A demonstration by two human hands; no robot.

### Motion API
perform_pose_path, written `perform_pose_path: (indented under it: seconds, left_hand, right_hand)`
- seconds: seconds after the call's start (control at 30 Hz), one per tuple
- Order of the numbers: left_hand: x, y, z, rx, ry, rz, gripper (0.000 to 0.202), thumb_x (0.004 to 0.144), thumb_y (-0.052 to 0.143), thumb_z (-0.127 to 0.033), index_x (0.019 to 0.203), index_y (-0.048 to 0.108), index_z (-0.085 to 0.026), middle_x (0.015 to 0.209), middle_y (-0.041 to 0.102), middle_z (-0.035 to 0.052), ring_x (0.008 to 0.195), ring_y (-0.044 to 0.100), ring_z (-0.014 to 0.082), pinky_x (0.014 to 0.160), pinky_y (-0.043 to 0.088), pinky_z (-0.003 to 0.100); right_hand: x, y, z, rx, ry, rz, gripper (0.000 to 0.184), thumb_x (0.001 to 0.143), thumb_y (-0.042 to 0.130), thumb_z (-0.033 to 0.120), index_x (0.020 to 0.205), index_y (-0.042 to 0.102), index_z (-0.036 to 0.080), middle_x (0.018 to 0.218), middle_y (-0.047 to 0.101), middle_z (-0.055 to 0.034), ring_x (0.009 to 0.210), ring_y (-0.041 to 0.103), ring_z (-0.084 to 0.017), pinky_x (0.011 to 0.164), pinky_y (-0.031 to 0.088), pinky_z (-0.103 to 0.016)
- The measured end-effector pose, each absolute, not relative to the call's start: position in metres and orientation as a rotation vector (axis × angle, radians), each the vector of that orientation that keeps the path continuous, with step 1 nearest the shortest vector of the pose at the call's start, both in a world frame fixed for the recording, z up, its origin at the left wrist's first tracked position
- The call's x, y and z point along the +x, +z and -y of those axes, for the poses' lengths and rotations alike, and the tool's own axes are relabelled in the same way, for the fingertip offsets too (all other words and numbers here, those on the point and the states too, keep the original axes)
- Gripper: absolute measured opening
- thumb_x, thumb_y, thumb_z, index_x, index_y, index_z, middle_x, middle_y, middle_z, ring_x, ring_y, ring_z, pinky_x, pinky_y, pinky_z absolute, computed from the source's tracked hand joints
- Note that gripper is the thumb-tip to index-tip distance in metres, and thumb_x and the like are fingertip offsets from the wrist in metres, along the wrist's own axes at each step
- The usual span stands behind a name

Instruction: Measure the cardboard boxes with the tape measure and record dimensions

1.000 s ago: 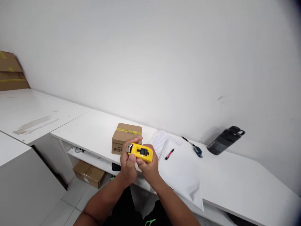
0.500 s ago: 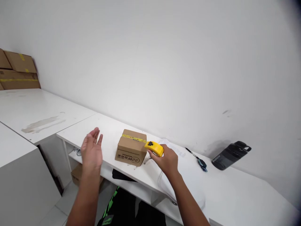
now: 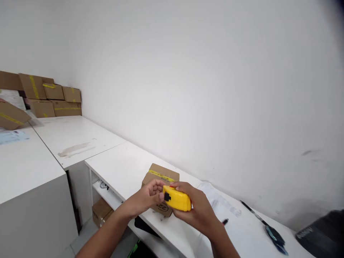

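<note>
Fingers of the left hand (image 3: 146,197) are curled, the thumb reaching to the black-marked end of a yellow tape measure (image 3: 179,199); whether they pinch anything there I cannot tell. Fingers of the right hand (image 3: 197,206) are clamped around the other end of its case, thumb and fingers on opposite sides. Held up by that grip, the tape measure is in front of a small cardboard box (image 3: 162,171), partly hiding it.

At the far left, a tilted carton (image 3: 12,116) with yellow tape is cut off by the picture's edge, a pale blue printed sheet (image 3: 13,137) just below it. Behind, stacked cartons (image 3: 40,107) line the corner. Next comes a brownish smear (image 3: 73,148) on the white surface (image 3: 113,157). Under the top, a cable (image 3: 103,185) lies on a shelf (image 3: 113,198), with a brown box (image 3: 101,211) lower down and a black item (image 3: 146,226) farther right. The small box sits on the surface. Right of it lie white sheeting (image 3: 212,197), a pen (image 3: 225,221) partly behind the right forearm, and a dark strap-like object (image 3: 272,233) with a teal part. A dark bottle (image 3: 325,233) is cut off at the right edge.
</note>
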State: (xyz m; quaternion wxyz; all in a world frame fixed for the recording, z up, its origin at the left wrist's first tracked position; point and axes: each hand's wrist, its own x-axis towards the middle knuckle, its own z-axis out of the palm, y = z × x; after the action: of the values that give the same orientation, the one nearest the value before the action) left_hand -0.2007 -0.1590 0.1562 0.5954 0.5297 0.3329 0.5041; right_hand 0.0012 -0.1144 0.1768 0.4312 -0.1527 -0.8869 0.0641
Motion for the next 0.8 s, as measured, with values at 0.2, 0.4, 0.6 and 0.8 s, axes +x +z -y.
perform_pose_path:
  seconds: [0.2,0.4,0.6,0.8]
  left_hand:
    - [-0.201,0.163,0.146,1.224,1.115,-0.855,0.054,0.058,0.086,-0.047,0.073,0.043,-0.018,0.066,0.049,-0.0038,0.059,0.044,0.0071,0.054,0.032,0.019]
    - [-0.246,0.182,0.114,1.273,1.403,-1.059,0.042,0.075,0.072,-0.047,0.067,0.043,-0.018,0.057,0.04,-0.0059,0.054,0.04,0.0079,0.054,0.033,0.021]
    - [-0.283,0.168,0.053,1.308,1.069,-1.458,0.041,0.072,0.068,-0.054,0.068,0.048,-0.018,0.066,0.045,-0.0036,0.062,0.045,0.0113,0.063,0.039,0.025]
    - [-0.271,0.136,0.032,1.346,0.721,-1.575,0.049,0.067,0.069,-0.062,0.085,0.054,-0.019,0.087,0.06,0.0012,0.084,0.056,0.019,0.068,0.041,0.027]
  right_hand:
    - [0.015,0.175,0.097,-0.146,0.185,2.204,0.053,0.074,0.065,0.017,0.119,0.042,0.029,0.117,0.067,-0.0063,0.108,0.066,-0.02,0.089,0.054,-0.032]
    - [0.064,0.185,0.07,-0.632,0.355,2.143,0.042,0.081,0.063,0.029,0.12,0.047,0.027,0.12,0.064,-0.008,0.105,0.065,-0.021,0.083,0.055,-0.031]
    - [0.09,0.199,0.042,-1.184,0.695,2.228,0.041,0.083,0.056,0.042,0.123,0.052,0.032,0.11,0.067,-0.0022,0.091,0.064,-0.021,0.073,0.05,-0.032]
    - [0.069,0.193,0.026,-1.282,0.796,2.349,0.027,0.078,0.056,0.036,0.104,0.057,0.029,0.09,0.068,0.0017,0.078,0.061,-0.019,0.062,0.04,-0.027]
